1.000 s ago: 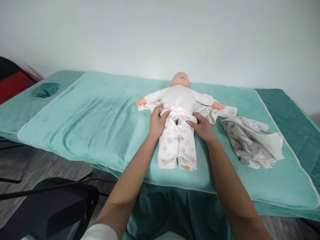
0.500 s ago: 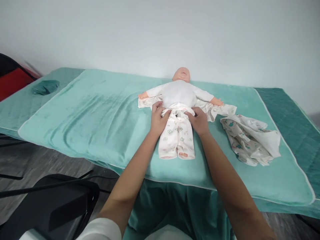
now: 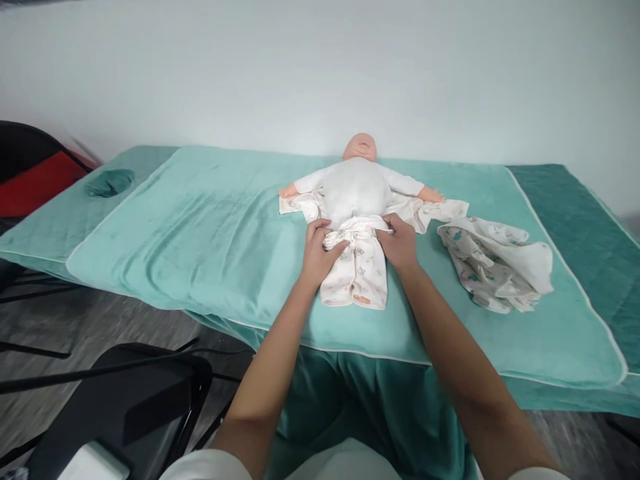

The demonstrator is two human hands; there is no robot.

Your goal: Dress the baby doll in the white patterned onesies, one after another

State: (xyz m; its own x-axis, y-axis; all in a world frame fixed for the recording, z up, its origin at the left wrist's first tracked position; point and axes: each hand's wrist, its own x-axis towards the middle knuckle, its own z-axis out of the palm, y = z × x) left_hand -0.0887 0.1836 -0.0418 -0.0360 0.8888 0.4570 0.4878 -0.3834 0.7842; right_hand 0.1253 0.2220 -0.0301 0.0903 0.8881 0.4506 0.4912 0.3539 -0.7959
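A baby doll [image 3: 356,190] lies on its back on the green bed, head toward the wall and arms spread wide. Printed white baby pants [image 3: 354,270] cover its legs, with a bit of skin-coloured foot showing at one leg opening. My left hand [image 3: 320,252] grips the waistband at the left side, thumb on the front. At the right side my right hand [image 3: 399,241] pinches the same waistband. Beneath the doll's arms and back spreads a printed baby shirt [image 3: 443,211]. The doll's lower body is hidden under the pants.
Crumpled printed baby clothing [image 3: 500,263] lies on the bed to the right. The green bed cover [image 3: 200,233] stretches left to a face hole [image 3: 110,183]. A black folding chair [image 3: 125,400] stands at the lower left, holding a white object [image 3: 95,463]. The wall borders the far side.
The waistband has come down a little, baring more of the doll's white belly, and both hands have moved with it. The pants look shorter and more bunched. The view has shifted slightly.
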